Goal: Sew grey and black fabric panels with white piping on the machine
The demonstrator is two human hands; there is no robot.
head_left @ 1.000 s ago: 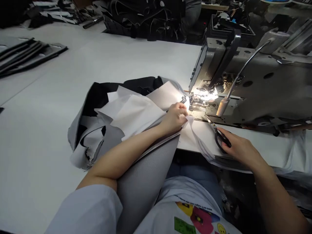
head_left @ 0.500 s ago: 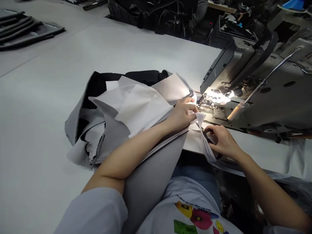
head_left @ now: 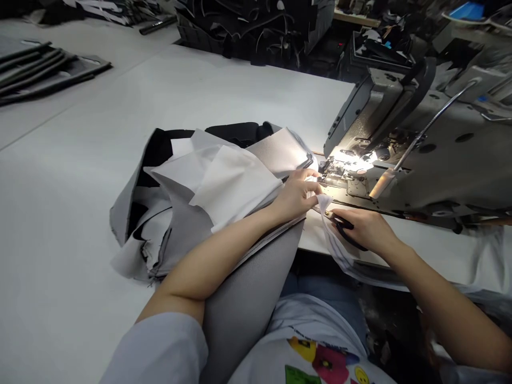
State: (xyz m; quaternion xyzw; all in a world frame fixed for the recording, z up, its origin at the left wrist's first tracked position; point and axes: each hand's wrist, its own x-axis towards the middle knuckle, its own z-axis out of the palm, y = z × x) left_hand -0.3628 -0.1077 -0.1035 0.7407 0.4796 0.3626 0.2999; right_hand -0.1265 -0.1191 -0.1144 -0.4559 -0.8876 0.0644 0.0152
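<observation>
My right hand (head_left: 368, 228) is wrapped round the black handles of a pair of scissors (head_left: 347, 230). The blades point left at a white fabric strip (head_left: 330, 234), close to my left fingertips. With its fingers pinched, my left hand (head_left: 299, 196) holds the upper end of that strip, beside the lit needle area of the sewing machine (head_left: 346, 165). Under my left forearm lies a bundle of grey and white fabric (head_left: 240, 181) with black lining. Its grey mesh part hangs over the table's front edge. The blade tips are partly hidden at the strip.
A wooden-handled lamp arm or lever (head_left: 384, 182) hangs in front of the machine. Stacked dark-edged panels (head_left: 48, 69) lie on the white table (head_left: 120, 101) at far left. A black crate (head_left: 200, 34) full of dark pieces stands beyond the table.
The scissors have closed in on the strip, their handles drawing together in my right hand. My left hand keeps its hold. The whole view has shifted slightly.
</observation>
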